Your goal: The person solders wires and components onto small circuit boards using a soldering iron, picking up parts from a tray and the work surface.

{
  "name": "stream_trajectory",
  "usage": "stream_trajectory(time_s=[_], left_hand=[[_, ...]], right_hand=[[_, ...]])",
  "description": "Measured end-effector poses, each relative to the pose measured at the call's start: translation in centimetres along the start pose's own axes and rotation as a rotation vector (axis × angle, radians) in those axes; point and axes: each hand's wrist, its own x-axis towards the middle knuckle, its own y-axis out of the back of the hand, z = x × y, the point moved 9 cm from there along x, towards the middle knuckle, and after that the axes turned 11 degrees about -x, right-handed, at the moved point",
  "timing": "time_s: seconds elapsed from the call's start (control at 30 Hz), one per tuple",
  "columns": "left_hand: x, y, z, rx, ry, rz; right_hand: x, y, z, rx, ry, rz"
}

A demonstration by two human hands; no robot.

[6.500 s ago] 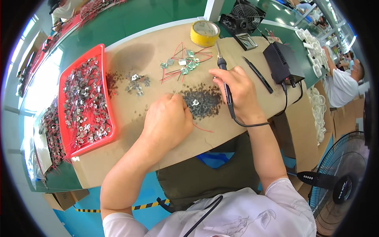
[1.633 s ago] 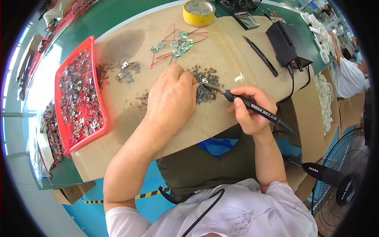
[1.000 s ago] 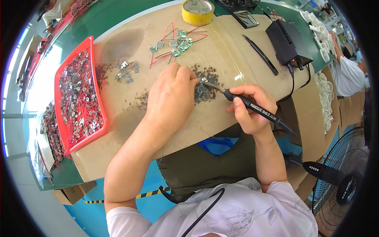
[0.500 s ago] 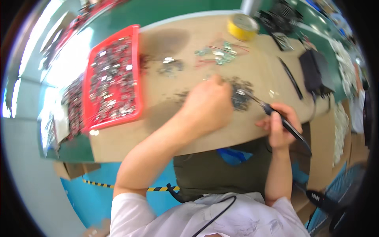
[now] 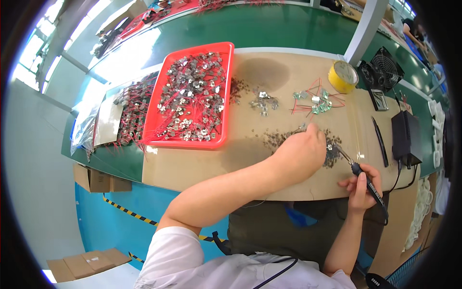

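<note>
My right hand (image 5: 360, 189) is wrapped round the black handle of a soldering iron (image 5: 369, 184). Its metal tip reaches the dark pile of small parts (image 5: 333, 150) on the brown work surface. Just left of that pile, my left hand (image 5: 304, 150) is closed, thumb and fingers pressed together. Whatever the left fingers pinch is hidden or too small to name. Dark crumbs (image 5: 274, 139) lie scattered beside the left hand. Beyond it are small green boards with red wires (image 5: 315, 102) and a loose group of small metal parts (image 5: 263, 102).
A red tray (image 5: 226, 96) full of metal parts with red wires stands on the left, more wired parts (image 5: 132, 113) beside it. Yellow tape (image 5: 343, 77), a small fan (image 5: 385, 68), a black pen-like tool (image 5: 380, 142) and a black box (image 5: 406, 137) line the right.
The view has shifted, so the table and both hands sit farther right and lower. The left hand stays closed by the pile; the right still grips the soldering iron with its tip there.
</note>
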Motion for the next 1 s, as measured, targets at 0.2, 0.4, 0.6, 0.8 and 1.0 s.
stream_trajectory(time_s=[0.2, 0.4, 0.6, 0.8, 1.0], left_hand=[[-0.6, -1.2, -3.5, -0.668, 0.414, 0.204], [0.0, -1.7, -2.9, -0.721, 0.39, 0.156], [-0.9, -0.6, -4.0, -0.576, 0.41, 0.191], [-0.1, 0.3, -3.4, -0.662, 0.396, 0.222], [-0.1, -0.3, -3.2, -0.618, 0.444, 0.167]], right_hand=[[-0.1, -0.1, 0.0, 0.047, 0.001, 0.004], [-0.1, 0.7, -0.6, -0.004, 0.024, 0.042], [0.4, -1.6, -1.4, 0.132, -0.051, -0.02], [0.9, -0.6, -3.1, -0.093, 0.09, -0.019], [1.2, -1.2, -4.2, -0.173, 0.216, -0.111]])
